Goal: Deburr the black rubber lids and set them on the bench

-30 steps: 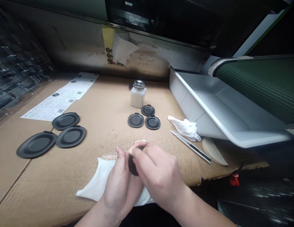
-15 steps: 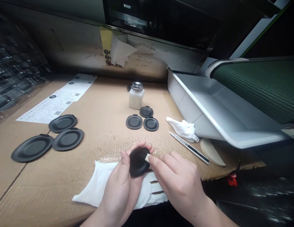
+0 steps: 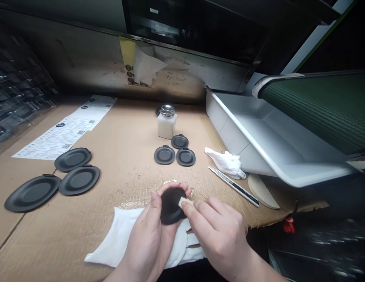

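Observation:
My left hand [image 3: 153,235] cradles a black oval lid [image 3: 171,207], thumb on its near-left rim and fingers behind the far edge. A small cream-coloured block [image 3: 184,202], like a piece of eraser or sponge, is pinched in my right hand [image 3: 217,227] and rests against the right side of the lid's face. Beneath both hands lies a white cloth glove [image 3: 111,239]. Beyond them, a cluster of similar black lids [image 3: 164,155] sits in front of a square white bottle [image 3: 166,124] with a metal top. More black lids [image 3: 79,180] lie at the left.
A grey plastic bin [image 3: 249,147] stands at the right. Beside it are a crumpled white cloth [image 3: 226,162], a utility knife [image 3: 233,186] and a tan rounded piece [image 3: 263,192]. Printed label sheets [image 3: 57,137] lie at the back left on the cardboard surface [image 3: 126,141].
The cream block has shifted slightly inward across the lid's face, and more of it shows. The whole view has moved a little, so everything sits lower in the picture.

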The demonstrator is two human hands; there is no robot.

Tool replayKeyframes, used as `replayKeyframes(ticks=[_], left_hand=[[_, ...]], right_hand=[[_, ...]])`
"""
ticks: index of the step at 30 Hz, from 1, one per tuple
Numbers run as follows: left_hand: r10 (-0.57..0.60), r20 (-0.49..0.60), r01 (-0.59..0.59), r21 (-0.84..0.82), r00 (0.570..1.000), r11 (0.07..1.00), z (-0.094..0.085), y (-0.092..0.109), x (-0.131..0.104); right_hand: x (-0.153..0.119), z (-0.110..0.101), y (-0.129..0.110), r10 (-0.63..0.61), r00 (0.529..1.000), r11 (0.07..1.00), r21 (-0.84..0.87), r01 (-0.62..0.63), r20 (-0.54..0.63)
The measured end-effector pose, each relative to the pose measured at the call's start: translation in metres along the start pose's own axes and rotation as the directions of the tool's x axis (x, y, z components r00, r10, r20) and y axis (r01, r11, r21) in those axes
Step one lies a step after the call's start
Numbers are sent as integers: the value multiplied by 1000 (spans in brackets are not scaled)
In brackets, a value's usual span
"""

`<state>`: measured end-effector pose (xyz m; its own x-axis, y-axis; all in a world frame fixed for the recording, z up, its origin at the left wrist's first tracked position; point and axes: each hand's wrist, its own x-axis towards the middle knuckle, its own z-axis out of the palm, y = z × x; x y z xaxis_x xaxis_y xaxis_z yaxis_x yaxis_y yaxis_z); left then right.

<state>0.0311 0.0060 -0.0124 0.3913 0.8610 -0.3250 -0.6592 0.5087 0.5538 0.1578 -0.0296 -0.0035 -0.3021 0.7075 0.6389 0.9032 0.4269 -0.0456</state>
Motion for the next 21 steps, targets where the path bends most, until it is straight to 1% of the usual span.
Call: replayKeyframes(ticks=[2,4,5,7,8,10,12,13,15,19,21], left_hand=[[-9,-25,9,-19,1000,1000,1,1,0],[-9,-69,6,-39,998,999,2,2,0],[-12,-89,8,-46,996,999,3,3,-1],[-32,-113,26,-59,993,998,4,5,-2],[-46,-121,38,-65,992,997,5,6,-3],[-72,-130,62,-79,989,995,7,8,-3],[-90,-135,76,-105,987,992,7,9,-3],[-98,-135,82,-120,986,989,7,10,-2],[-110,-130,91,-146,985,985,6,10,-2],[-124,-98,105,-176,987,979,3,9,-3],[-120,-75,105,-188,990,977,2,9,-3]], right_hand=[[6,-1,9,-54,998,997,-48,54,-12],[12,-2,19,-81,997,996,-35,81,-10],[13,-3,25,-73,997,997,-12,73,-13],[12,-4,38,-16,999,1000,21,17,-49],[10,-5,45,25,997,1000,11,-24,-71],[2,-5,56,100,991,992,-73,-106,-85],[-8,-5,63,140,989,973,-181,-145,-45],[-14,-5,65,154,988,965,-214,-153,-15],[-23,-3,64,177,984,964,-206,-165,37],[-33,1,57,198,972,979,-64,-191,126],[-35,2,53,204,968,979,-34,-201,145]])
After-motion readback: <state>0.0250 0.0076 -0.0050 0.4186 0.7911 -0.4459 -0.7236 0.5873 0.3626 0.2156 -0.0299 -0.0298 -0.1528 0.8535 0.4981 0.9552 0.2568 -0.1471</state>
